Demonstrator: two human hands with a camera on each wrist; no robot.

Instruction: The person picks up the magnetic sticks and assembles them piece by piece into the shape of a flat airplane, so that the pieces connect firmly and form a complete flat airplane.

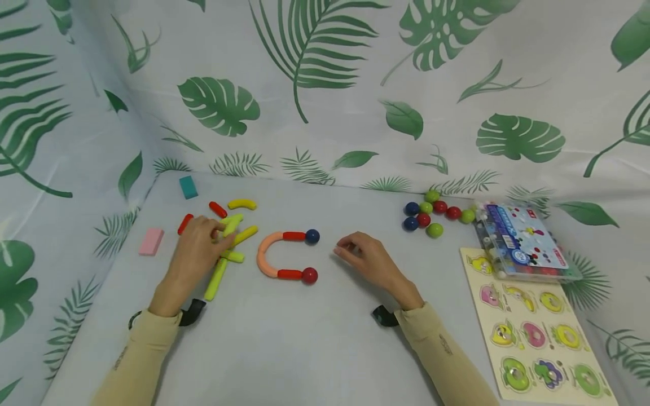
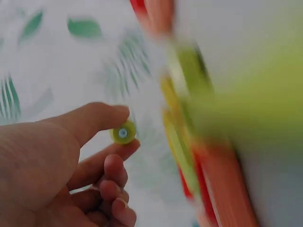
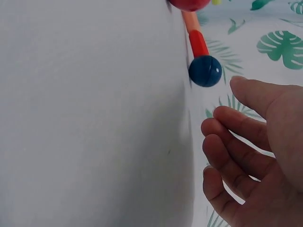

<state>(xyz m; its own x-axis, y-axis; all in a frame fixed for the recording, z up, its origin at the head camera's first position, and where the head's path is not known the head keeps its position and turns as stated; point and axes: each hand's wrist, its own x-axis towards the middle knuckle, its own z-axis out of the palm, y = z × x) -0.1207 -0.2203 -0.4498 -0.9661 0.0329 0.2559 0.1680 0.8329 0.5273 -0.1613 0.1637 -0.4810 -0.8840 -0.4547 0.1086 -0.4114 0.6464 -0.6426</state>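
— What is in hand? 
— The left hand [image 1: 195, 254] pinches a yellow-green stick [image 1: 231, 225] between thumb and fingertips, above a loose pile of sticks [image 1: 223, 265] near the table's [image 1: 304, 349] left edge.

— How would it handle? 
— Light, stiff and smooth, likely plastic; best taken by its middle, since the round ends look slippery.

— And the other hand? 
— The right hand [image 1: 368, 262] rests mid-table, fingers loosely curled and holding nothing, just beside an orange arch [image 1: 265, 256] tipped with a blue ball [image 1: 312, 236] and a red ball [image 1: 309, 276]. More balls [image 1: 434, 214] lie toward the far right corner.
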